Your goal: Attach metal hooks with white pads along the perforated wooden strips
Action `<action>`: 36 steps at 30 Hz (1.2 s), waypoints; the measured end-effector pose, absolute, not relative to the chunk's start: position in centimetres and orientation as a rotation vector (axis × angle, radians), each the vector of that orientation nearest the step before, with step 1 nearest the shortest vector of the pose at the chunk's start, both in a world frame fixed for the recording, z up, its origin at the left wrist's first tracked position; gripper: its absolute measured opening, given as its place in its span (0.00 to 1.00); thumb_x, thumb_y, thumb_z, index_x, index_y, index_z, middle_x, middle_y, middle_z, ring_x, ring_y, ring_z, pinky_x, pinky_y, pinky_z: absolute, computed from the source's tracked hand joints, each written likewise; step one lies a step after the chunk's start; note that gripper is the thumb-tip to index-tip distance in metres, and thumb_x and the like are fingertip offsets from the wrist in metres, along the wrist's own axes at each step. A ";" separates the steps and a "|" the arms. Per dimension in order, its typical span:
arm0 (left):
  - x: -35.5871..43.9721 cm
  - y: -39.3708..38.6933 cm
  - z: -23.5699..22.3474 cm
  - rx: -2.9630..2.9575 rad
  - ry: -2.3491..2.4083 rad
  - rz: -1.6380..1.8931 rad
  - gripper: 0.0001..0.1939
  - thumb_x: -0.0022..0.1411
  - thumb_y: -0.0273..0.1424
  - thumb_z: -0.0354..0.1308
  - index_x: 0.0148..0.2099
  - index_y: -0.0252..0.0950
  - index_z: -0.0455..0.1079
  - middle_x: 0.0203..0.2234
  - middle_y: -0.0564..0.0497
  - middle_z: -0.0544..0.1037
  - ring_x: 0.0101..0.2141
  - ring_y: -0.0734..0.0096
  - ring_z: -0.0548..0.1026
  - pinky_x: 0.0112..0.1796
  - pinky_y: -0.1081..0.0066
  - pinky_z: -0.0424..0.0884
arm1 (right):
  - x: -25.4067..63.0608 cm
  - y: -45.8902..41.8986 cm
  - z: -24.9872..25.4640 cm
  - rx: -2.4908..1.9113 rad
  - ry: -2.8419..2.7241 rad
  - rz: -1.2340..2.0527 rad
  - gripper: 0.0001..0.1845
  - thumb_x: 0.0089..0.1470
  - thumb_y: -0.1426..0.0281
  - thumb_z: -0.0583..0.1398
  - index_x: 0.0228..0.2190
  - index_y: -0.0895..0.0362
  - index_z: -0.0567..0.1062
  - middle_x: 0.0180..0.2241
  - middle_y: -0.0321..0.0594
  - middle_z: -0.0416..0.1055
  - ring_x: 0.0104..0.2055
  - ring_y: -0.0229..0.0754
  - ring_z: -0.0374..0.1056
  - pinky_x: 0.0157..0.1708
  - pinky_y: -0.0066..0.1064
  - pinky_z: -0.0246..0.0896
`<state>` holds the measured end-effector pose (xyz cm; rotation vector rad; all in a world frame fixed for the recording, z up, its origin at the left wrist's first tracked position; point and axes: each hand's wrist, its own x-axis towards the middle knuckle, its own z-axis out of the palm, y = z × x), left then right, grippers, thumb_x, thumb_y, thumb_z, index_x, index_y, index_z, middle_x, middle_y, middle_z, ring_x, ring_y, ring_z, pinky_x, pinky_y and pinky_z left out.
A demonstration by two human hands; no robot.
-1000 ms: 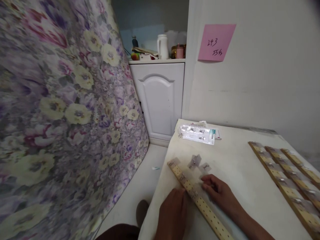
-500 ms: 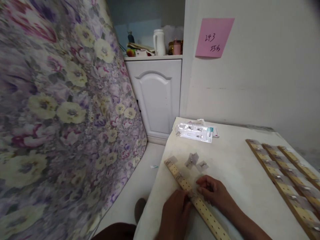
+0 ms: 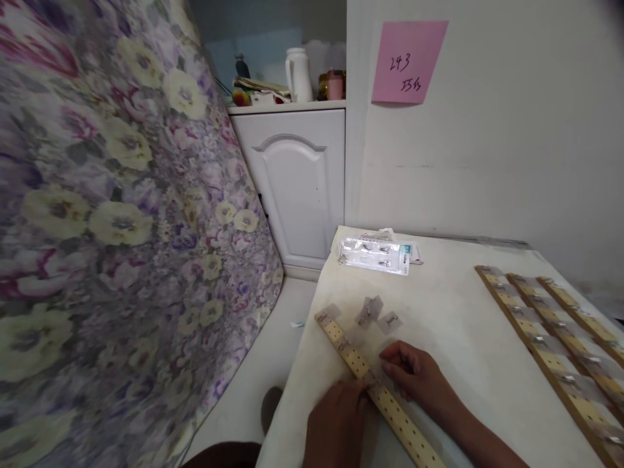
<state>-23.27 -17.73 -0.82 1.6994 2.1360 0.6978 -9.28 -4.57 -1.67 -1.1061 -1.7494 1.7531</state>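
A long wooden strip (image 3: pixel 400 422) with rows of small holes lies slantwise on the white-covered table. Small hooks on clear square plates sit along it, one at its far end and another hook (image 3: pixel 342 344) further down. My left hand (image 3: pixel 335 422) is closed at the strip's left edge, fingertips against a hook plate (image 3: pixel 371 380). To the right of that plate is my right hand (image 3: pixel 416 374), thumb and forefinger curled together; whatever they pinch is too small to make out. Loose clear hook plates (image 3: pixel 370 309) lie beyond the strip, with one single plate (image 3: pixel 390 322) beside them.
Clear blister packaging (image 3: pixel 374 255) lies at the table's back edge. Several more wooden strips with hooks (image 3: pixel 539 338) lie at the right. A flowered curtain (image 3: pixel 146 260) hangs at the left, and a white cabinet (image 3: pixel 302 188) stands behind.
The view has shifted slightly, so everything sits a little further left. Both hands stay by the same hook plate; the left hand's fingers have turned slightly over the strip's edge.
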 end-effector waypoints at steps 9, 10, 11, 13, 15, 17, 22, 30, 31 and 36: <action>-23.2 -18.0 -3.6 1.759 2.218 0.529 0.23 0.61 0.24 0.45 0.56 0.43 0.68 0.44 0.47 0.78 0.45 0.59 0.74 0.44 0.62 0.71 | -9.5 -4.6 -1.8 -1.111 -1.752 1.740 0.07 0.48 0.65 0.60 0.29 0.55 0.70 0.19 0.26 0.61 0.15 0.29 0.54 0.14 0.23 0.51; -23.2 -18.0 -3.5 1.762 2.219 0.531 0.24 0.61 0.23 0.45 0.56 0.43 0.67 0.45 0.47 0.77 0.45 0.59 0.74 0.45 0.62 0.71 | -9.5 -4.6 -1.8 -1.110 -1.754 1.742 0.07 0.48 0.65 0.59 0.29 0.55 0.70 0.19 0.27 0.61 0.15 0.29 0.54 0.14 0.23 0.51; -23.2 -18.1 -3.4 1.763 2.218 0.529 0.24 0.61 0.23 0.45 0.56 0.43 0.67 0.45 0.47 0.77 0.45 0.59 0.74 0.45 0.62 0.71 | -9.5 -4.6 -1.8 -1.109 -1.755 1.743 0.07 0.48 0.65 0.59 0.29 0.55 0.70 0.19 0.27 0.62 0.15 0.29 0.54 0.14 0.23 0.51; -23.2 -18.0 -3.2 1.761 2.219 0.530 0.24 0.60 0.23 0.46 0.57 0.42 0.67 0.45 0.46 0.77 0.46 0.59 0.73 0.46 0.62 0.70 | -9.5 -4.6 -1.8 -1.112 -1.755 1.740 0.07 0.47 0.65 0.60 0.29 0.55 0.70 0.20 0.27 0.61 0.16 0.29 0.55 0.14 0.23 0.51; -23.2 -18.0 -3.1 1.747 2.226 0.522 0.24 0.60 0.23 0.46 0.57 0.43 0.67 0.45 0.46 0.77 0.46 0.58 0.73 0.46 0.62 0.70 | -9.5 -4.5 -1.7 -1.119 -1.758 1.735 0.08 0.47 0.65 0.60 0.30 0.55 0.70 0.20 0.27 0.61 0.16 0.30 0.55 0.14 0.23 0.52; -23.3 -17.9 -3.1 1.734 2.232 0.499 0.24 0.60 0.23 0.46 0.57 0.44 0.67 0.46 0.47 0.77 0.46 0.59 0.73 0.45 0.62 0.71 | -9.5 -4.5 -1.7 -1.120 -1.762 1.727 0.08 0.47 0.64 0.60 0.30 0.55 0.70 0.19 0.26 0.61 0.16 0.30 0.55 0.14 0.23 0.52; -23.3 -17.8 -3.3 1.749 2.203 0.532 0.24 0.60 0.22 0.46 0.56 0.42 0.68 0.45 0.47 0.77 0.46 0.59 0.73 0.46 0.61 0.70 | -9.5 -4.5 -1.9 -1.118 -1.783 1.709 0.08 0.48 0.64 0.60 0.31 0.55 0.71 0.21 0.28 0.63 0.17 0.31 0.56 0.15 0.24 0.52; -23.3 -17.9 -2.9 1.674 2.173 0.639 0.21 0.63 0.27 0.46 0.55 0.46 0.69 0.43 0.48 0.78 0.44 0.59 0.74 0.46 0.63 0.69 | -9.4 -4.5 -1.7 -1.116 -1.895 1.586 0.08 0.49 0.65 0.59 0.31 0.55 0.72 0.21 0.30 0.63 0.21 0.34 0.60 0.21 0.26 0.55; -23.3 -17.8 -2.7 1.676 2.167 0.626 0.21 0.63 0.27 0.46 0.55 0.45 0.69 0.43 0.48 0.78 0.44 0.59 0.74 0.45 0.63 0.69 | -9.4 -4.5 -1.6 -1.107 -1.934 1.539 0.07 0.49 0.65 0.59 0.31 0.55 0.72 0.21 0.30 0.64 0.23 0.36 0.61 0.23 0.27 0.56; -23.3 -17.6 -2.0 1.609 2.152 0.667 0.19 0.64 0.29 0.44 0.52 0.43 0.72 0.43 0.48 0.78 0.43 0.59 0.74 0.44 0.63 0.70 | -9.6 -4.7 -1.2 -1.174 -2.090 1.370 0.11 0.46 0.63 0.62 0.33 0.54 0.73 0.22 0.31 0.68 0.26 0.39 0.65 0.27 0.29 0.58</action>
